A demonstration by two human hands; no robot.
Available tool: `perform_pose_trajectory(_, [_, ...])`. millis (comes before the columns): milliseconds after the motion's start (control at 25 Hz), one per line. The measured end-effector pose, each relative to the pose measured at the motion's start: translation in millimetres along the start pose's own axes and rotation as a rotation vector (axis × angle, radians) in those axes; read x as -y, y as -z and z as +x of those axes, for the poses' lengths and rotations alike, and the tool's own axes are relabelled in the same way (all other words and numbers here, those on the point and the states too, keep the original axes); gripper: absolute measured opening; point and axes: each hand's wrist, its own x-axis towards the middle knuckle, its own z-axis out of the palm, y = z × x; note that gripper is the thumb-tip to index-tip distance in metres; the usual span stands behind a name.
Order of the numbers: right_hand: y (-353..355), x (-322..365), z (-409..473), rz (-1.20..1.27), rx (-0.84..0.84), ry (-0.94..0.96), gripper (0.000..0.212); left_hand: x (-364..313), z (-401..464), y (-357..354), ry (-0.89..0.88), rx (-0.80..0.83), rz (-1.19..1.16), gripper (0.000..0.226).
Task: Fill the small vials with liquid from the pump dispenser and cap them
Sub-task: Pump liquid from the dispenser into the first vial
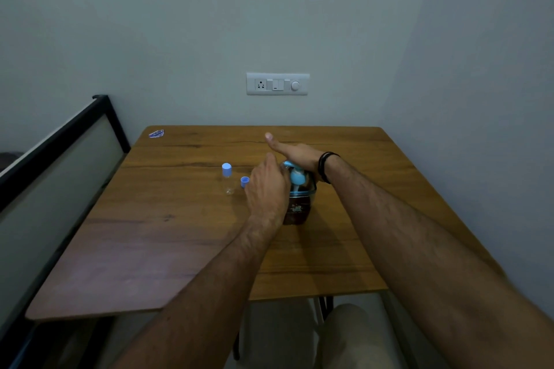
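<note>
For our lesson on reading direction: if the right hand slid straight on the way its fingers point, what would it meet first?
The right hand, flat on the pump dispenser, points up-left toward the table's far edge. That path looks free; beyond it stands the wall, though depth is unclear.

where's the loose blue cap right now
In the head view the loose blue cap lies on the wooden table, left of centre, between the capped vial and the left hand.
</note>
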Motion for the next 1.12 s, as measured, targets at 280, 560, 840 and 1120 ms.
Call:
perform_pose_trajectory(280, [2.7, 1.3, -1.0, -0.003, 0.02, -0.033, 0.112, 3.2, 0.5, -2.0, -0.002, 0.005, 0.009, 0.015])
perform_pose_trajectory(560, [-1.2, 1.0, 1.8, -0.056, -0.047, -0.008, 0.095, 3.1, 1.9, -3.3, 0.001, -0.013, -0.009, 0.017])
perform_pose_trajectory(840, [-0.5, 1.1, 0.8, 0.015, 0.028, -0.035, 0.121, 2.1, -0.6, -1.0, 0.004, 0.002, -0.001, 0.014])
perform_pose_trajectory(1120, [1.7, 1.9, 6.2, -0.027, 0.022, -0.036, 0.093, 2.0, 0.3, 1.0, 0.002, -0.011, -0.01, 0.019])
